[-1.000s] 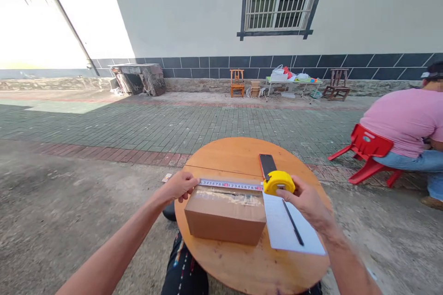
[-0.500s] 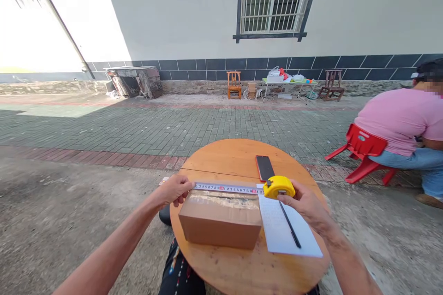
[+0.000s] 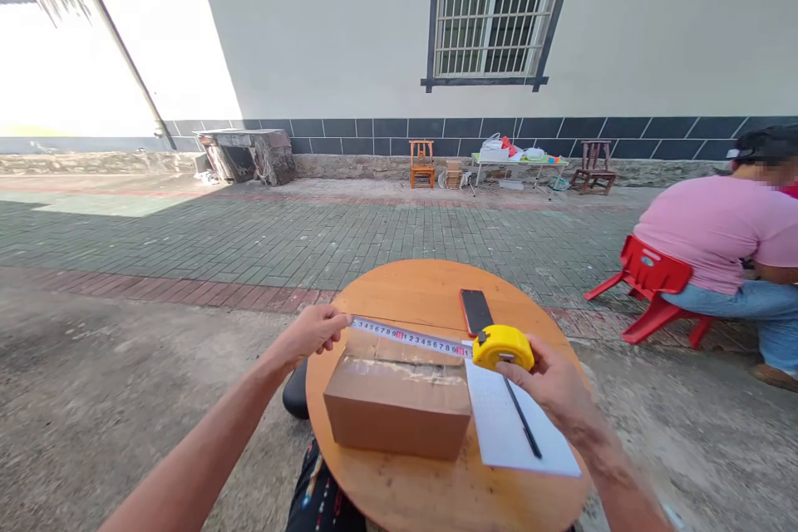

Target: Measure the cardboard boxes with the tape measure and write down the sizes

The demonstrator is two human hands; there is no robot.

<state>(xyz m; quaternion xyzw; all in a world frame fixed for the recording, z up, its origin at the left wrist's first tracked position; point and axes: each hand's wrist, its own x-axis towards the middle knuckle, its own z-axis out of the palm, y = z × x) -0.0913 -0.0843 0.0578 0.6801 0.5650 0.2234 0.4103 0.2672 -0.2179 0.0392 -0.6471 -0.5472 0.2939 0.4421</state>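
Between my hands a tape measure is stretched, its white numbered blade [image 3: 408,337] slanting down to the right over the far edge of a brown cardboard box [image 3: 399,420]. My left hand [image 3: 317,331] pinches the blade's free end at the box's far left corner. In my right hand [image 3: 545,378] is the yellow tape measure case [image 3: 504,347], held beyond the box's right side. Worn clear packing tape runs across the box top. Beside the box lies a sheet of paper [image 3: 499,432] with faint writing, and a black pen [image 3: 524,420] rests on it.
The box stands on a round wooden table [image 3: 399,283]. A smartphone [image 3: 476,312] with a red edge lies toward its far right. A person in a pink shirt [image 3: 704,220] sits on a red chair [image 3: 654,270] at right. Chairs and a cluttered folding table [image 3: 520,160] line the wall.
The blade's left end has risen off the box with my left hand, so the blade now slants. My right hand still holds the case. The view has tilted slightly upward.
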